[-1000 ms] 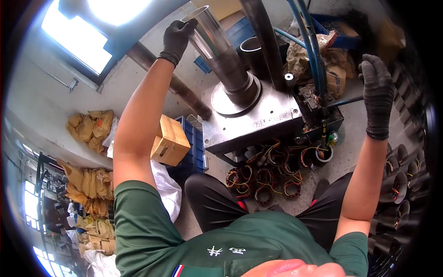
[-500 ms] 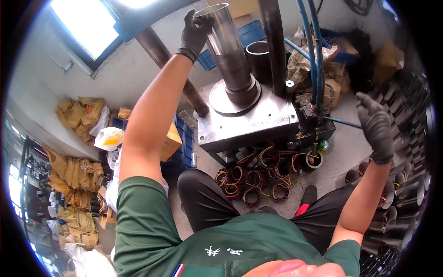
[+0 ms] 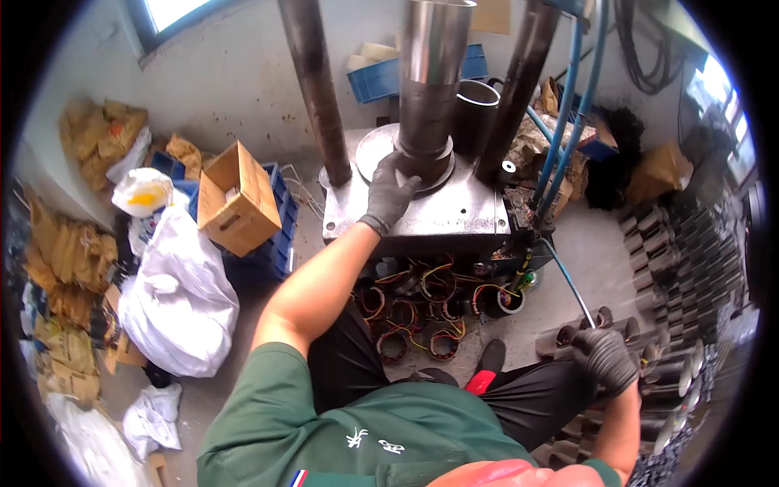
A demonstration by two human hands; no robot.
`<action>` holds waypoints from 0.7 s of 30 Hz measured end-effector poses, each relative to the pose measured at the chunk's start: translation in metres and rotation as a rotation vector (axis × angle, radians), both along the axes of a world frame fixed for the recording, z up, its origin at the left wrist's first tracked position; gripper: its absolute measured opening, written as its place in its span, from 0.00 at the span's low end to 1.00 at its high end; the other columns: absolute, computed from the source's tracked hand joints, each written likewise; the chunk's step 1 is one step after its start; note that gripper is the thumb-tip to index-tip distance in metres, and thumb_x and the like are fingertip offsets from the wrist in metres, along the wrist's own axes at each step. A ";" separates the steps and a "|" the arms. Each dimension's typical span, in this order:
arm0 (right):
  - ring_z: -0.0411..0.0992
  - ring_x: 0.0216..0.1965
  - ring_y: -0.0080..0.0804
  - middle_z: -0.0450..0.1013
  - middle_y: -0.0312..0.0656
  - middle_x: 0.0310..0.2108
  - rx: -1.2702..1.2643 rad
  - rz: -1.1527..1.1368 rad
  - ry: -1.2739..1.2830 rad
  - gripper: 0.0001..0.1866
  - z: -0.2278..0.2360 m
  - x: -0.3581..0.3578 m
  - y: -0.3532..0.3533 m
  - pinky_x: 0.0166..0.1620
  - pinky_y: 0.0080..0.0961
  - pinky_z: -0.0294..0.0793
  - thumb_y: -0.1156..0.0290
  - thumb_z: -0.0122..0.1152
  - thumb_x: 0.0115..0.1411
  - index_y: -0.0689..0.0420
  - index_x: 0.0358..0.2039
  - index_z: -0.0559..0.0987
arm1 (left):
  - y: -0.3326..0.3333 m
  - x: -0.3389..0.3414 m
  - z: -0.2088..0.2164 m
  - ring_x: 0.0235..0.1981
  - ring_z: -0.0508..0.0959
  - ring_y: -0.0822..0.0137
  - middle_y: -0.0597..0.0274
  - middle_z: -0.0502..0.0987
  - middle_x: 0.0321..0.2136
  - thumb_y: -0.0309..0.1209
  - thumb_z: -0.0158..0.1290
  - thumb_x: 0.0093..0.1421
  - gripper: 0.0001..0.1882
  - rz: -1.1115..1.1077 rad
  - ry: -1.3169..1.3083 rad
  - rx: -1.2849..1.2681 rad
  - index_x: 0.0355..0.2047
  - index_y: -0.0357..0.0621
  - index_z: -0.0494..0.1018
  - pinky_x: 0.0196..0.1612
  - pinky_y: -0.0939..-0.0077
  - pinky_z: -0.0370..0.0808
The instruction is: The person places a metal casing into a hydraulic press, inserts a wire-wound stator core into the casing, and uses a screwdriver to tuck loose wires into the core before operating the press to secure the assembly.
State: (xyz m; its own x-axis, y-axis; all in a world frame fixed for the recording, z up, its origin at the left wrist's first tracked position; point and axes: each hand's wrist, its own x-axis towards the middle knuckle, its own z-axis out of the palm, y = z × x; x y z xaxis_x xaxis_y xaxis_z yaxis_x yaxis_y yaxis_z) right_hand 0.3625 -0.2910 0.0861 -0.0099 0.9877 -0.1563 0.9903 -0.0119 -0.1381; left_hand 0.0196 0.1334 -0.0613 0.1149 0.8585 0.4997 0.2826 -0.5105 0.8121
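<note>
Metal cylinder (image 3: 430,89) standing just beyond the left hand's (image 3: 391,195) parted fingers, contact indeterminable; right hand's (image 3: 606,359) fingers grasping blue lever (image 3: 570,277).

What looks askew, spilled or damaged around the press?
No spill or damage stands out; the cylinder looks upright. The coils look untidy, crowded low by the table with coloured wires straggling. The box sits skewed to the crate, though fisheye bending may exaggerate that.

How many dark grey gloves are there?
2: one dark grey fabric glove on the left hand, by the tall metal cylinder's base; another on the right hand, at the thin blue rod's end. Others may be hidden.
</note>
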 end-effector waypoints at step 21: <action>0.78 0.28 0.42 0.79 0.54 0.27 0.091 -0.504 0.202 0.12 -0.009 -0.018 -0.011 0.36 0.37 0.75 0.67 0.70 0.61 0.65 0.35 0.85 | -0.008 0.006 0.028 0.69 0.68 0.44 0.44 0.65 0.70 0.38 0.65 0.60 0.40 -0.075 0.299 -0.011 0.70 0.40 0.64 0.73 0.56 0.66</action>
State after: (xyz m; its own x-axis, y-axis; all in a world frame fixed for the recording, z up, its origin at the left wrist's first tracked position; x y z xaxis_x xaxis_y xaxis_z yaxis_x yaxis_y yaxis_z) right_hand 0.3441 -0.3025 0.0766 0.4471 0.8872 -0.1136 0.8187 -0.4571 -0.3475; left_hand 0.0255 0.1252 -0.0332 0.3188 0.8471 0.4252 0.4715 -0.5309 0.7042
